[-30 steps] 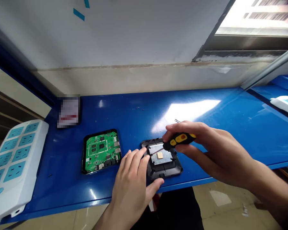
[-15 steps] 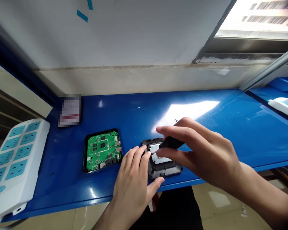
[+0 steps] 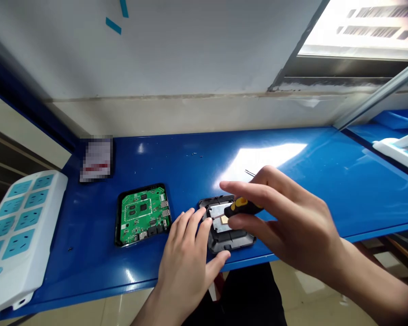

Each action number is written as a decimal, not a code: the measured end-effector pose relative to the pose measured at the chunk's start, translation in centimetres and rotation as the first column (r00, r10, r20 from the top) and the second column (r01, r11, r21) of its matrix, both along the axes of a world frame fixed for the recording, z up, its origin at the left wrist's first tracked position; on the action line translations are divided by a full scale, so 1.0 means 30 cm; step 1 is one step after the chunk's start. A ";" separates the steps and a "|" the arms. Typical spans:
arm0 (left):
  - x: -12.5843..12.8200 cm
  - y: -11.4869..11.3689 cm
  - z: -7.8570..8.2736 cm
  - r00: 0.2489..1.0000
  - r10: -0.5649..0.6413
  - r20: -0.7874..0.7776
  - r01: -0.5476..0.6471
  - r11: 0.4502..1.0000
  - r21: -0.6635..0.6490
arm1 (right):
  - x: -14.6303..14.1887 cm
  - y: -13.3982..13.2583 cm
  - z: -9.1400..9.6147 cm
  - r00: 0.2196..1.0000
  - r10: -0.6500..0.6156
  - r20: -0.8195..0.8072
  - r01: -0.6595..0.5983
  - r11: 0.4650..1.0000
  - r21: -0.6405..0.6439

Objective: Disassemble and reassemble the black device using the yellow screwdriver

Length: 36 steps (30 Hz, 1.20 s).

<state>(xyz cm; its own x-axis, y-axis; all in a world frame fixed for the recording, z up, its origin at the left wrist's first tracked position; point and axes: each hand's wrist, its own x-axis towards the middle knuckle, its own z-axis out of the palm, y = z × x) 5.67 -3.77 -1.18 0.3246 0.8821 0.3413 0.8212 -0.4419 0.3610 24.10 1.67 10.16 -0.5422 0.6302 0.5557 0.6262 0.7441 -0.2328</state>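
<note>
My right hand [image 3: 285,217] grips a black and yellow screwdriver [image 3: 242,206], its shaft pointing left over a metal plate. That silvery plate [image 3: 219,211], with a small tan pad on it, sits inside a black plastic cover [image 3: 231,244] near the table's front edge. Fingers stretched out, my left hand [image 3: 188,249] rests on the left side of the cover. Whether the screwdriver's tip touches a screw is too small to tell. Left of my hands, a green circuit board [image 3: 136,210] lies in a black casing [image 3: 117,226].
A white power strip [image 3: 51,244] with blue-green sockets stands at the left of the blue table [image 3: 163,167]. Behind it lies a blurred-out box [image 3: 97,158]. Tiny screws [image 3: 195,154] are scattered toward the back. Tweezer-like tips [image 3: 250,173] show beyond my right hand.
The screwdriver's handle has turned in my right hand, showing its yellow part. My left hand stays on the cover. The whole view has shifted slightly.
</note>
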 end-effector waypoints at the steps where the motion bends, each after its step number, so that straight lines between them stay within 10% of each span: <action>1: 0.000 0.000 0.000 1.000 -0.002 0.000 0.002 1.000 0.001 | -0.002 -0.004 0.004 1.000 0.018 0.005 -0.017 1.000 -0.020; 5: -0.001 0.000 0.003 1.000 -0.017 0.000 0.017 1.000 -0.009 | -0.011 -0.010 0.023 0.995 0.094 -0.030 -0.097 0.988 -0.123; 12: -0.001 0.003 0.014 1.000 -0.010 -0.008 0.011 1.000 0.014 | -0.016 0.007 0.018 0.998 -0.027 0.051 0.023 0.997 0.076; 18: -0.003 0.001 0.002 1.000 -0.024 -0.017 0.024 1.000 0.010 | -0.005 -0.006 0.029 0.996 0.092 -0.014 -0.093 0.983 -0.158; 25: -0.001 0.002 0.015 1.000 -0.009 -0.022 0.009 1.000 -0.002 | -0.008 0.026 0.027 0.993 -0.007 0.120 -0.006 0.994 0.107; 32: -0.003 0.004 -0.003 1.000 -0.018 -0.026 0.018 1.000 0.013 | 0.009 0.005 0.045 0.991 0.126 0.040 -0.114 0.970 -0.215; 36: -0.002 0.002 0.000 1.000 0.001 -0.019 -0.001 1.000 0.013 | 0.001 0.006 0.030 0.998 0.049 0.035 -0.048 0.999 -0.026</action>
<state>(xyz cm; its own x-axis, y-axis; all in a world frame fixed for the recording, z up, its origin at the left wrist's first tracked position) 5.60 -3.71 -1.17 0.3302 0.8779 0.3468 0.8284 -0.4456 0.3392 24.14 1.86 11.05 -0.5916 0.6164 0.5197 0.5981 0.7678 -0.2298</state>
